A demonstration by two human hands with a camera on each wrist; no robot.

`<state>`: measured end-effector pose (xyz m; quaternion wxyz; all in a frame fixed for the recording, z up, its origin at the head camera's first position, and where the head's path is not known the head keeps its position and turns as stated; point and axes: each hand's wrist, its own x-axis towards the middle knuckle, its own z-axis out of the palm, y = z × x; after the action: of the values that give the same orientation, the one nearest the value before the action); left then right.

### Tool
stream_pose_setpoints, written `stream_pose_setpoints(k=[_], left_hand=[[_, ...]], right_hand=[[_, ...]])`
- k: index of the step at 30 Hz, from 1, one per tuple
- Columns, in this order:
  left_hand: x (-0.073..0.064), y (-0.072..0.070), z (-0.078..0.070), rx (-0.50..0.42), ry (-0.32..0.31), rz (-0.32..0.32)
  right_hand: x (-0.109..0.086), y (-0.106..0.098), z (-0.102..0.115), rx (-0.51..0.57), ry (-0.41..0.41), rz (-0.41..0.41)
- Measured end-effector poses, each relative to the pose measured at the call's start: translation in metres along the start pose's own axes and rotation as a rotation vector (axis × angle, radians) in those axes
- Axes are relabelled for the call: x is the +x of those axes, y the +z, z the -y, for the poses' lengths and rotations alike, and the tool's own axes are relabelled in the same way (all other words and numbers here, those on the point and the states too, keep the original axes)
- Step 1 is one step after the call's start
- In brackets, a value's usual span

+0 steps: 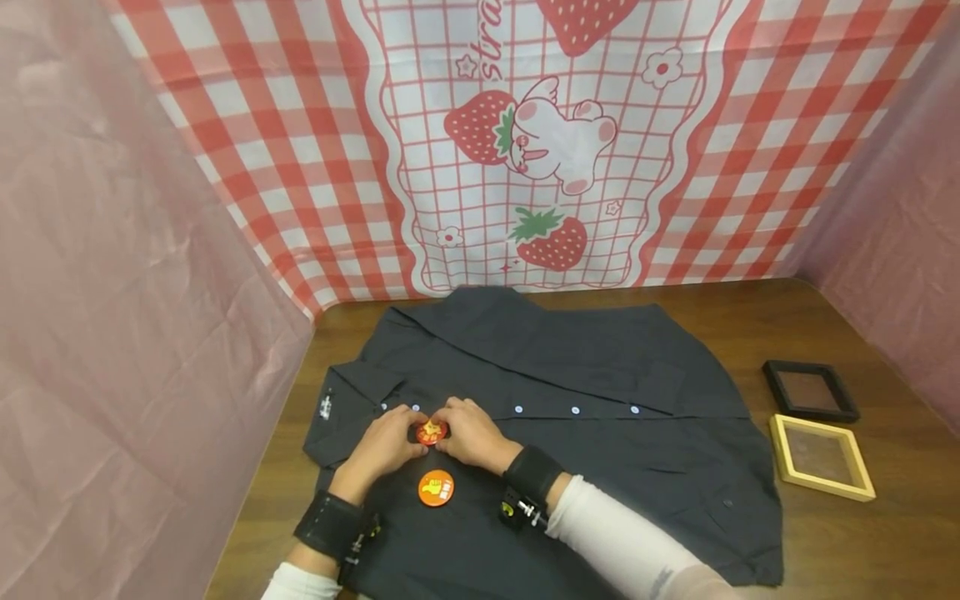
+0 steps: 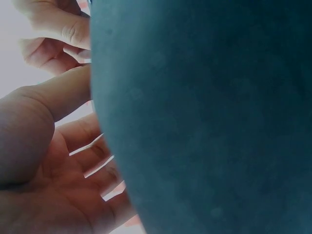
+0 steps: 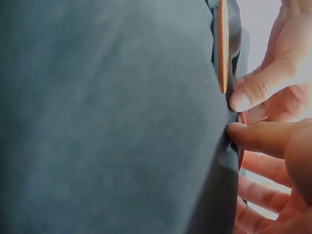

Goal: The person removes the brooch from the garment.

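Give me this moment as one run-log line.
left hand: grips red badge | right hand: grips red badge | orange badge: on dark shirt, untouched | black frame, yellow frame: on table, right side

Straight ahead of me hangs a red-and-white checked cloth point(image 1: 315, 125), with a white, wavy-edged panel point(image 1: 637, 179) down its middle, printed with strawberries point(image 1: 551, 243), small flowers point(image 1: 662, 68), stars point(image 1: 467, 66) and a white winged animal point(image 1: 562, 137) lying sideways. On my left a creased, pale pink drape point(image 1: 142, 300) slants down beside the table point(image 1: 750, 329), and on my right a duskier pink drape point(image 1: 892, 217) closes that side. The tabletop before me is brown, wood-grained, rounded at its far corners. In both wrist views, the light beyond is washed-out white
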<state>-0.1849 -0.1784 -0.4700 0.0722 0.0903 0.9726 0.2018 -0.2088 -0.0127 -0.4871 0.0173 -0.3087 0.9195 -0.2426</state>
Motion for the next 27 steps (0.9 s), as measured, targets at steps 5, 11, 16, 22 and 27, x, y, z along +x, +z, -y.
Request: stream_pose_setpoints(k=[5, 11, 16, 22, 27], left_hand=[[0.0009, -0.0013, 0.0013, -0.005, 0.002, -0.01], [0.0013, 0.001, 0.0065, -0.025, 0.028, -0.007], [0.0011, -0.0025, 0.0091, -0.077, 0.01, 0.022], [0.0015, -0.0064, 0.0092, -0.132, -0.011, 0.03], [0.0042, -0.0038, 0.0088, -0.151, -0.005, 0.024]], right_hand=[[0.0014, -0.001, 0.0007, 0.022, 0.018, 0.011], [0.0005, -0.0001, 0.0004, 0.035, 0.03, 0.016], [-0.0013, 0.0014, 0.0004, 0.07, 0.036, 0.024], [-0.0017, 0.0018, -0.0011, 0.1, 0.028, 0.016], [-0.002, -0.0017, -0.0045, 0.119, 0.039, 0.018]])
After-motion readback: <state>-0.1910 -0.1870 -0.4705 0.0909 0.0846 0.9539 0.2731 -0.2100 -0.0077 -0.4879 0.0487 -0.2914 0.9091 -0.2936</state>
